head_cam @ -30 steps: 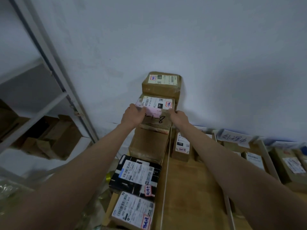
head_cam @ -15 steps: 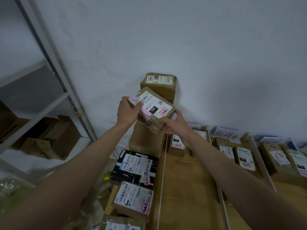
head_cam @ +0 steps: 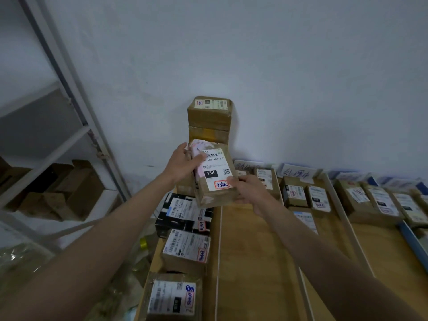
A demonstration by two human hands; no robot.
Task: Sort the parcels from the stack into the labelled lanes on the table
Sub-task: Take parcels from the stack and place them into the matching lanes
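I hold a brown cardboard parcel (head_cam: 214, 174) with a white shipping label marked 15H and a red-outlined sticker, lifted in front of the stack. My left hand (head_cam: 183, 162) grips its upper left side, thumb across the label. Around its lower right corner curl the fingers of my right hand (head_cam: 246, 189). The stack (head_cam: 209, 117) of brown boxes stands against the white wall behind it. The wooden table (head_cam: 254, 251) is split into lanes by thin white strips, with handwritten lane signs (head_cam: 297, 173) at the far end.
The left lane holds a black parcel (head_cam: 183, 212) and two brown ones (head_cam: 185, 250) in a row. Several labelled parcels (head_cam: 317, 198) lie in the lanes to the right. A grey metal shelf (head_cam: 69, 126) with cardboard boxes stands at the left.
The parcel has come off the stack, down and towards me, and turned so its label faces up. Both hands stayed on it.
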